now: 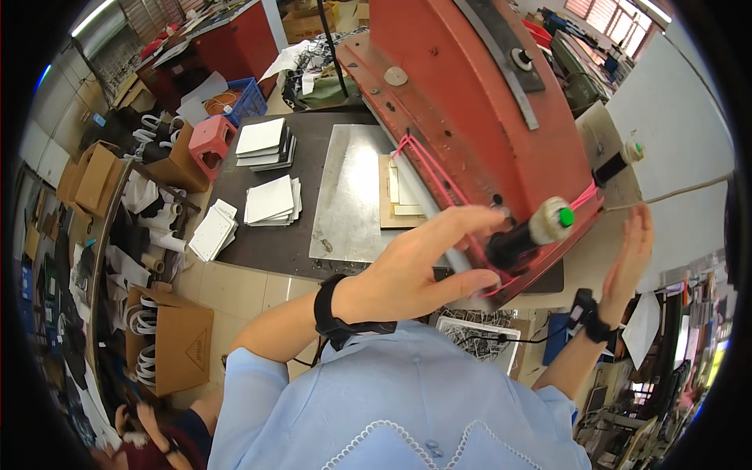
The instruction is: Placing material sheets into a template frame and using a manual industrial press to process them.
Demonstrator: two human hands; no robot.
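Red machine [478,94], dark table [308,149], cluttered room [235,291]

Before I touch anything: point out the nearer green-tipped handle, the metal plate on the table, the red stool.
Nearer green-tipped handle [515,243]: head view, on its black grip.
Metal plate [346,196]: head view, on its bare left part.
Red stool [211,138]: head view, on its seat.

view: head, left of a fisheye pair | mount: on the person's head | facing: down and forward, past light-blue shirt [407,392] at bottom centre | near: left hand [395,274] mid-frame, right hand [628,254] at right, red machine [470,94] upper right | far: window [615,21] small, upper right, edges bending toward round dark rim
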